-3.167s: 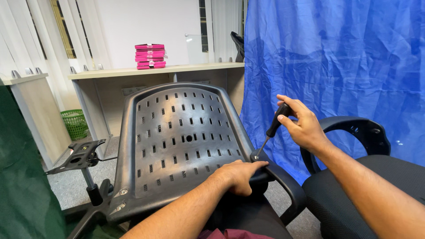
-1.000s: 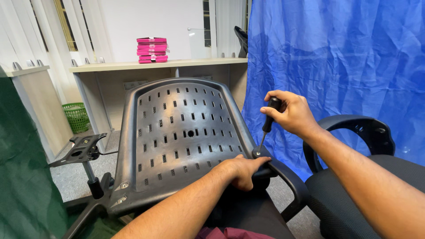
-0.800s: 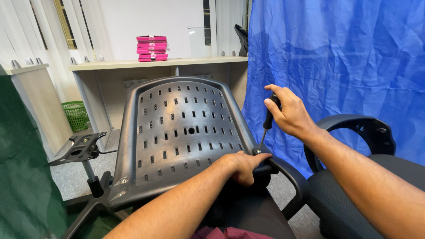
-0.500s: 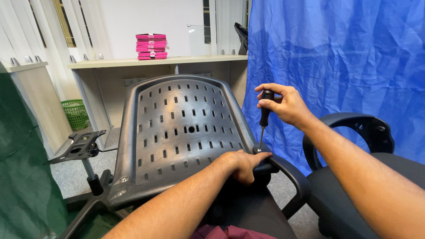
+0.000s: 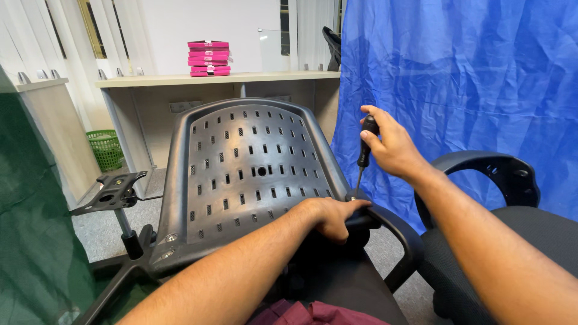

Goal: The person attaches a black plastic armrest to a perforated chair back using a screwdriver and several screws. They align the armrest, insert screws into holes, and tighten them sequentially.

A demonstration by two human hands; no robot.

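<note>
Black-handled screwdriver (image 5: 363,150) with its thin steel shaft is standing nearly upright now, its tip meeting the right edge of the perforated black plastic chair shell (image 5: 253,174) just beside the black curved armrest (image 5: 394,232); a few seconds ago it was leaning well over to the right, so the tool is coming square onto the fastening point and the turning looks to be under way rather than just starting. Right hand (image 5: 391,147) is clenching the handle from the side, thumb lying over the top, wrist bent and forearm running down to the lower right. Left hand (image 5: 334,213) is pressing down, fingers curled over the shell's edge right by the tip, bracing it, forearm crossing the lap from the lower left. Behind, a blue crinkled cloth (image 5: 463,78) is hanging, a second black office chair (image 5: 512,198) is sitting at the right, and a stack of pink boxes (image 5: 208,58) is resting on the pale wooden surface (image 5: 150,80).
</note>
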